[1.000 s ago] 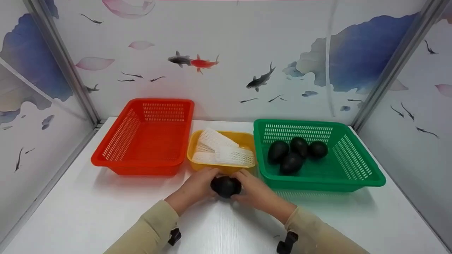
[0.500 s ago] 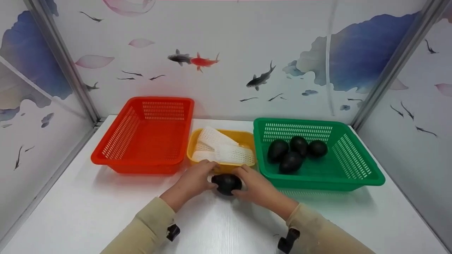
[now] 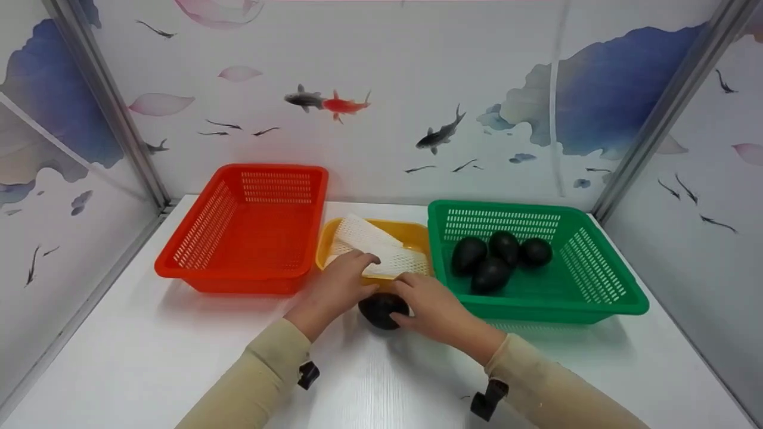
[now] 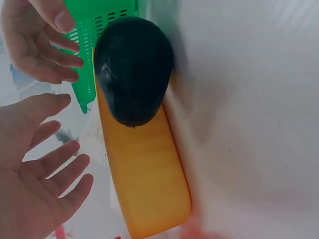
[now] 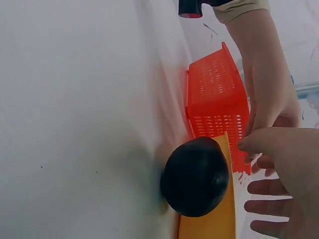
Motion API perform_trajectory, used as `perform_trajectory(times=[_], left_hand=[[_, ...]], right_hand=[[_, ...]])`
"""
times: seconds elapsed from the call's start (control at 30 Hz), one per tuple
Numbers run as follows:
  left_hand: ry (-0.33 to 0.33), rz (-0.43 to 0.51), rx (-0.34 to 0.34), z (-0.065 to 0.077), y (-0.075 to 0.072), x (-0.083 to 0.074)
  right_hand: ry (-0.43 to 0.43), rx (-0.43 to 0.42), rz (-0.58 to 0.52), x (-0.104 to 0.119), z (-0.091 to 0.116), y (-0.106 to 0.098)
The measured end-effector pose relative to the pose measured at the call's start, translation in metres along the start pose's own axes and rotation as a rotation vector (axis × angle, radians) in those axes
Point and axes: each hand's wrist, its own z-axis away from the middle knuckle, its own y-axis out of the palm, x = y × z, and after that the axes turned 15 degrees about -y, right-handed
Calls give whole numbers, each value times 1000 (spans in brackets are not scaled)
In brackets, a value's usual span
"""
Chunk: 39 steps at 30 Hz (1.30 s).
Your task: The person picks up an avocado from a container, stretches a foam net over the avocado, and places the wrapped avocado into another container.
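A dark, pear-shaped avocado [image 3: 379, 312] lies on the white table, just in front of the small yellow basket [image 4: 144, 184]. My left hand [image 3: 341, 281] is off the avocado, its fingers loosely spread over the basket's front rim. On the avocado's other side is my right hand [image 3: 434, 307]; its thumb overlaps the fruit in the head view, while the right wrist view shows its fingers stretched out and apart. White foam net sleeves [image 3: 398, 261] lie in the yellow basket, partly hidden behind my left hand.
A red basket [image 3: 238, 275] stands to the left of the yellow one. To the right, a green basket [image 3: 587, 307] holds several more dark avocados [image 3: 491, 274]. Printed panels [image 3: 381, 47] and metal posts enclose the table at the back and sides.
My left hand has let go of the avocado and moved up toward the yellow basket. The right hand's fingers have shifted slightly forward. The avocado stays almost in place.
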Motion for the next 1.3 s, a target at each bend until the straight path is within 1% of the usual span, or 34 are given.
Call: perform_trajectory(times=[0.03, 0.1, 0.3, 0.37, 0.47, 0.57, 0.7, 0.87, 1.07, 1.17, 1.3], left_hand=[[5, -5, 1, -3, 0, -2], [8, -10, 5, -8, 0, -5], [-40, -19, 20, -22, 3, -13], [-52, -22, 21, -26, 5, -15], [-74, -30, 25, -29, 7, -16], [-105, -36, 33, -31, 9, -13], [-109, -22, 38, -34, 10, -9], [-67, -4, 4, -38, 13, -9], [-36, 34, -79, -37, 15, -6], [-34, 48, -118, -36, 12, -6], [-42, 91, -149, -33, 3, -9]], right_hand=[[-7, 0, 24, -2, -1, -1], [7, 5, 48, -7, -2, -4], [102, 26, 23, -17, -5, -15], [121, 32, 19, -20, -6, -17], [119, 47, 17, -23, -9, -18], [90, 73, 31, -26, -11, -17], [68, 107, 54, -28, -12, -19], [75, 118, 58, -32, -12, -23], [78, 92, 50, -37, -11, -28], [97, 72, 50, -38, -11, -31], [141, 14, 50, -40, -12, -35]])
